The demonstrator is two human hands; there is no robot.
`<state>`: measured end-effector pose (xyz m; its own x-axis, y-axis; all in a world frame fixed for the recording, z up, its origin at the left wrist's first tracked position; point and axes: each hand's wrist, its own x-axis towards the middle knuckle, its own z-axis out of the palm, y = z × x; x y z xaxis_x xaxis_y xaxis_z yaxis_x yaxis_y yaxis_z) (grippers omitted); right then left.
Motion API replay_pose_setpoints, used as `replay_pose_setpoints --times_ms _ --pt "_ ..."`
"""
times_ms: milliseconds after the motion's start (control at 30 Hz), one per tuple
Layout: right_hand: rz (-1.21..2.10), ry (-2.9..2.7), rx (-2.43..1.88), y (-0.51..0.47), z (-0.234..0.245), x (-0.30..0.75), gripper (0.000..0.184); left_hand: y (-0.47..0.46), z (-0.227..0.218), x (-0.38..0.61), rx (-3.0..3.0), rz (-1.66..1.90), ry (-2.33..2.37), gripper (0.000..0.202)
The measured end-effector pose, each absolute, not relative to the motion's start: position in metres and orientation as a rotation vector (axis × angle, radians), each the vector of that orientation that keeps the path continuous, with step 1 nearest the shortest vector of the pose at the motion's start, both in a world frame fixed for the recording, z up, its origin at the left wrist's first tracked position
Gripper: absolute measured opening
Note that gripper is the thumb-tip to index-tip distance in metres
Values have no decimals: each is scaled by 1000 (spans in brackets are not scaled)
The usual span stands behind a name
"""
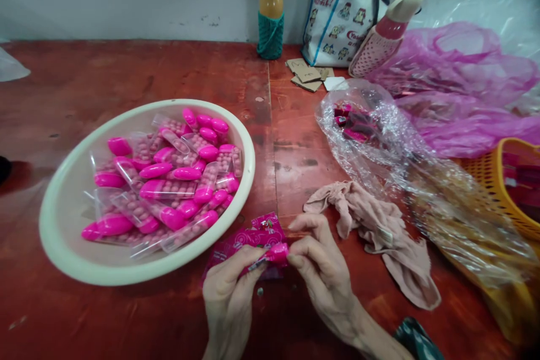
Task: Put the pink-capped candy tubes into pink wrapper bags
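My left hand pinches a small item with a bright pink cap-like end, and a bit of printed wrapping shows by the thumb. My right hand has its thumb and bent forefinger closed at the pink end, its other fingers curled. Beneath both hands lie pink printed packets or sheets with swirl patterns. To the left, a cream basin holds many clear tubes of pink beads with bright pink caps. What the left fingers cover of the item is hidden.
A crumpled pink cloth lies right of my hands. Beyond it are a clear plastic bag, pink bags and a yellow basket. Two bottles, a blue-topped one and a pink one, flank a printed bag.
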<state>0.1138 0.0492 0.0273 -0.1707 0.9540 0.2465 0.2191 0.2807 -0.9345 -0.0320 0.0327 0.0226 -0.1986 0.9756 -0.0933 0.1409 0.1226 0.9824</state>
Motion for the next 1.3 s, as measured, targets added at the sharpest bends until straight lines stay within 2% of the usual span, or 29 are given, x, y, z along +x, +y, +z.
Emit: replay_pose_setpoints --times_ms 133,300,433,700,800,933,1200,1233,1300 --pt "1345 -1487 -1125 51 22 117 18 35 17 -46 1855 1324 1423 30" --pt "1467 -1232 -1126 49 21 115 22 38 13 -50 2354 1235 1391 26" --pt "1440 -1190 -1143 47 23 115 19 37 14 -49 2406 1216 1355 26" --pt "1172 -1276 -1262 41 25 109 21 32 5 -46 2469 1218 1259 30" --pt "1193 -1071 -1233 43 21 113 20 28 5 -44 2377 1299 1267 28" --pt "1158 -636 -1121 50 16 134 15 25 -2 -48 2056 1392 1538 30" --pt "1446 -368 -1138 48 6 136 15 43 -20 -36 2301 891 1546 35" --pt "1475 -321 -1142 48 5 136 16 45 -21 -34 2314 805 1542 40" --pt "1579 -201 -1118 49 3 135 19 46 -22 -33 2354 595 1546 62"
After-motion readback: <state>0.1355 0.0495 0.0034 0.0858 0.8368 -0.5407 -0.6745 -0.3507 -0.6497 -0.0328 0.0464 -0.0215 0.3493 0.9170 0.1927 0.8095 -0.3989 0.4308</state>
